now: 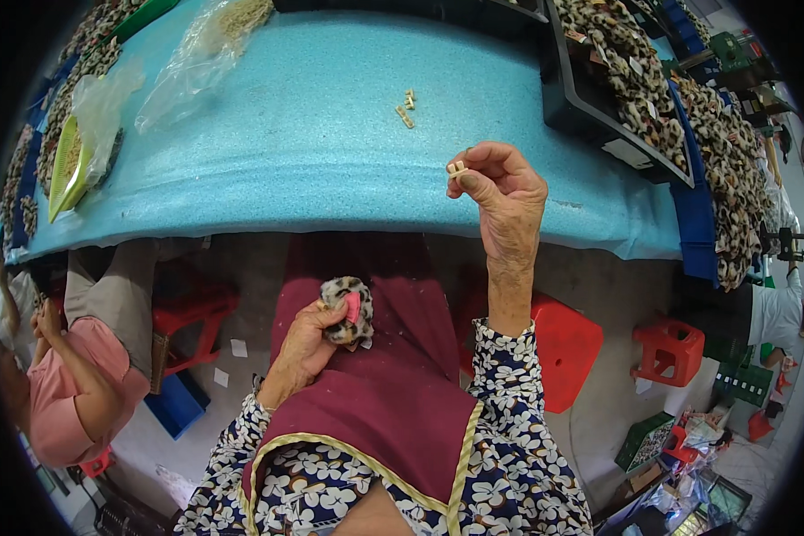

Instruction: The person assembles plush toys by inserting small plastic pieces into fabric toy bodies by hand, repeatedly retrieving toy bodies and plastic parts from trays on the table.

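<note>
My left hand (305, 347) grips a small plush piece (341, 304) of spotted black, white and tan fur over my maroon apron. A pink patch (354, 307) shows on the fur beside my thumb. Raised above the near part of the table, my right hand (502, 183) pinches a small cream-coloured plastic piece (456, 169) between thumb and fingertips. Farther back on the blue tabletop (330, 134) lie two similar pieces, one cream piece (405, 116) and another cream piece (410, 98) close together.
A black crate (590, 125) heaped with spotted plush pieces (625, 71) stands at the right. On the left are a green basket (67, 170) and a clear plastic bag (183, 76). Red stools (558, 353) stand below; a person in pink (89, 393) sits at the left.
</note>
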A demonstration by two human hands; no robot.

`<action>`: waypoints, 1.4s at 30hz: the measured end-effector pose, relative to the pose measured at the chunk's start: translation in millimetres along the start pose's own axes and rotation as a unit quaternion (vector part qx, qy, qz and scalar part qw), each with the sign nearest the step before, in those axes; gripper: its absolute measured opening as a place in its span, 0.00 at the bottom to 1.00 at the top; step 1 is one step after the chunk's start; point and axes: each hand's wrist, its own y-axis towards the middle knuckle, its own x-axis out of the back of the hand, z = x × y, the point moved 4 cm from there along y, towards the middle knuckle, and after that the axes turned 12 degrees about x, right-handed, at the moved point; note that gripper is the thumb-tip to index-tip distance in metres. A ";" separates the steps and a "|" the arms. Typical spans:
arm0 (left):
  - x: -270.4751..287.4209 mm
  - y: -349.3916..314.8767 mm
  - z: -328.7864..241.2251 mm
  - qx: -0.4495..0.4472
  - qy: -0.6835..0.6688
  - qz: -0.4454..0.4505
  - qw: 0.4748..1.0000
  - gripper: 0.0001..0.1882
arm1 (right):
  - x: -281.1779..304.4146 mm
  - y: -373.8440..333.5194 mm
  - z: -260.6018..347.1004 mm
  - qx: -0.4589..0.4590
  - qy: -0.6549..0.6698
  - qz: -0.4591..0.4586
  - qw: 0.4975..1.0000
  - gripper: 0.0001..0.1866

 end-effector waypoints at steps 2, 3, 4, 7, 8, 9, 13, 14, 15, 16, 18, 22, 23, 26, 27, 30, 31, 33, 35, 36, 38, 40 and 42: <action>2.5 1.6 1.8 -0.003 -0.010 -0.004 1.000 0.13 | 0.4 -3.4 0.4 0.002 -0.014 0.005 1.000 0.10; 2.8 1.5 2.3 -0.002 -0.010 -0.006 1.000 0.13 | 0.5 -4.9 0.5 0.000 -0.013 0.005 1.000 0.10; 2.5 1.8 2.1 -0.005 -0.010 -0.007 1.000 0.13 | 0.1 -5.6 1.4 0.005 -0.015 0.007 1.000 0.08; 1.3 1.6 1.1 -0.018 -0.016 -0.016 1.000 0.14 | -1.6 -10.2 1.8 -0.005 -0.032 0.005 0.999 0.06; 1.3 0.8 -0.5 -0.028 -0.020 -0.021 0.999 0.14 | -2.1 -12.8 1.0 -0.019 -0.047 0.001 0.999 0.06; -0.1 1.1 -5.0 -0.035 0.000 -0.017 0.999 0.15 | -2.7 -15.1 1.8 -0.028 -0.043 0.005 0.999 0.06; -9.4 2.4 -12.7 -0.090 0.010 -0.086 0.992 0.11 | -7.3 -59.7 -9.0 -0.138 -0.035 0.027 0.989 0.05; -6.5 5.2 -11.9 -0.086 0.000 -0.093 0.992 0.11 | -3.3 -76.5 -17.0 -0.181 -0.040 0.036 0.982 0.05; -4.3 8.6 -10.8 -0.074 0.046 -0.096 0.992 0.10 | 0.3 -93.0 -26.2 -0.207 -0.025 0.031 0.978 0.05; -1.5 10.5 -8.4 -0.062 0.092 -0.101 0.989 0.09 | 2.8 -110.2 -35.5 -0.233 -0.007 0.026 0.972 0.05; 5.0 16.5 -0.5 -0.054 0.108 -0.109 0.987 0.09 | 8.3 -140.6 -46.8 -0.295 -0.012 0.028 0.955 0.05; 5.3 26.8 10.8 -0.039 0.173 -0.127 0.976 0.09 | 9.1 -168.9 -46.0 -0.342 -0.066 0.043 0.936 0.05; 5.2 30.3 13.7 -0.014 0.203 -0.132 0.970 0.09 | 10.5 -171.7 -43.2 -0.350 -0.111 0.046 0.929 0.05; 1.2 40.2 20.0 0.010 0.244 -0.137 0.960 0.09 | 14.9 -175.6 -31.9 -0.333 -0.178 0.065 0.924 0.05; -0.2 44.8 22.8 0.011 0.258 -0.134 0.957 0.09 | 13.8 -176.2 -28.1 -0.326 -0.182 0.074 0.925 0.05; -3.8 54.9 28.1 0.008 0.288 -0.132 0.948 0.11 | 14.2 -177.4 -28.1 -0.285 -0.184 0.126 0.932 0.05; -5.8 54.0 27.3 0.026 0.282 -0.133 0.950 0.11 | 15.5 -177.0 -30.3 -0.287 -0.185 0.125 0.931 0.05; -11.0 52.1 25.5 0.048 0.276 -0.133 0.951 0.11 | 22.4 -177.8 -37.4 -0.338 -0.174 0.062 0.923 0.04; -16.1 49.2 22.2 0.044 0.315 -0.128 0.939 0.12 | 25.0 -177.0 -38.6 -0.346 -0.173 0.046 0.921 0.04; -15.0 50.2 24.3 0.048 0.314 -0.127 0.940 0.12 | 26.7 -177.3 -38.8 -0.352 -0.172 0.032 0.920 0.04; -14.1 52.3 26.0 -0.001 0.312 -0.120 0.942 0.13 | 30.7 -178.8 -39.9 -0.340 -0.192 0.061 0.918 0.04; -16.8 48.0 24.9 -0.024 0.349 -0.119 0.929 0.14 | 30.3 -177.8 -38.0 -0.328 -0.215 0.090 0.915 0.04; -20.4 46.6 24.7 -0.046 0.385 -0.114 0.915 0.15 | 25.1 -173.5 -32.6 -0.301 -0.248 0.094 0.916 0.03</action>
